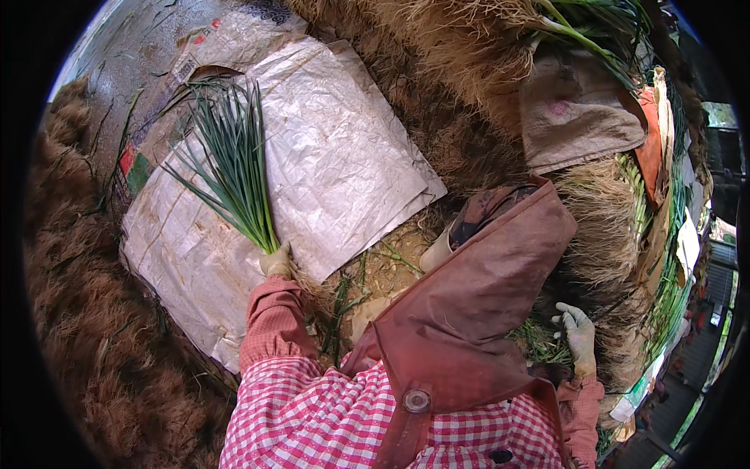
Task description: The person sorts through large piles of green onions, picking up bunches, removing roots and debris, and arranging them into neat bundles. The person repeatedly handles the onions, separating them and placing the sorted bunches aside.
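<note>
My left hand [276, 262], in a pale glove, is closed around the base of a bunch of long green-leaved plants, likely Chinese chives or scallions [237, 170]. Their leaves fan out over white woven plastic sacking [334, 146], and pale roots [313, 293] stick out below the hand. On the far right, my right hand [577, 334], gloved too, is held with its fingers spread and nothing in it. It is beside a big heap of rooted plants [600, 228], whose fibrous roots face me.
Brown root masses [105, 328] lie along the left side, with more rooted plants [457, 41] at the top. A greyish cloth sack [580, 117] covers part of the right heap. Loose green leaves [539, 343] lie near my right hand. A brownish-red apron [469, 305] covers my knee.
</note>
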`<state>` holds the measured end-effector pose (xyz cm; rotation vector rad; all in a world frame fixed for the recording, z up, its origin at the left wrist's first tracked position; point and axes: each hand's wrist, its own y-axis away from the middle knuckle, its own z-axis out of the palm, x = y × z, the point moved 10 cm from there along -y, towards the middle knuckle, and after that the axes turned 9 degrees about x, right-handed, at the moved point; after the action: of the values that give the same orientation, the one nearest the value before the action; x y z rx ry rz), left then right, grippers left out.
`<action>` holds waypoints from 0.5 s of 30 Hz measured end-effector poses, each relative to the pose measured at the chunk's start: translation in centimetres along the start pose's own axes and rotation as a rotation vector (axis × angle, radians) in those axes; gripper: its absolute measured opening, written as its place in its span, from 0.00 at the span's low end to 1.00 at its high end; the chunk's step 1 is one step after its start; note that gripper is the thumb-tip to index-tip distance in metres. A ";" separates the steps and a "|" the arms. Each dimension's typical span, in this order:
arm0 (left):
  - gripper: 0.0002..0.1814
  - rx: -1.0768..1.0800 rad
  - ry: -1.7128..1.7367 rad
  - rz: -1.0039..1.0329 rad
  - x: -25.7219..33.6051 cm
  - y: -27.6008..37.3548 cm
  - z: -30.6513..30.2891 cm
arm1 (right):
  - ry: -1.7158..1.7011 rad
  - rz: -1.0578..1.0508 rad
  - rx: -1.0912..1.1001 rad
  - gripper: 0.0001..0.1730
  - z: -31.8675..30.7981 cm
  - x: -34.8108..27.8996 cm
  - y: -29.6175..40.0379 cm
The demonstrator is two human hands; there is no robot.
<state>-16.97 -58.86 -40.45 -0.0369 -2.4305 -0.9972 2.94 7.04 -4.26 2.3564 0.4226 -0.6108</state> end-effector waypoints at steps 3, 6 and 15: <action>0.13 -0.082 0.175 0.217 9.8 -2.0 0.2 | -0.003 0.007 -0.009 0.15 0.7 0.3 0.2; 0.09 -0.132 -0.065 0.072 11.8 -5.4 1.4 | 0.002 0.004 -0.034 0.15 1.3 -0.6 0.6; 0.15 0.029 -0.059 0.103 7.5 3.9 -0.3 | 0.160 -0.245 0.040 0.16 2.3 -3.2 0.3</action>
<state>-22.48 -57.42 -34.22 -0.1821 -2.4688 -0.9279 -0.34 4.90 -3.95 2.4195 0.7861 -0.5465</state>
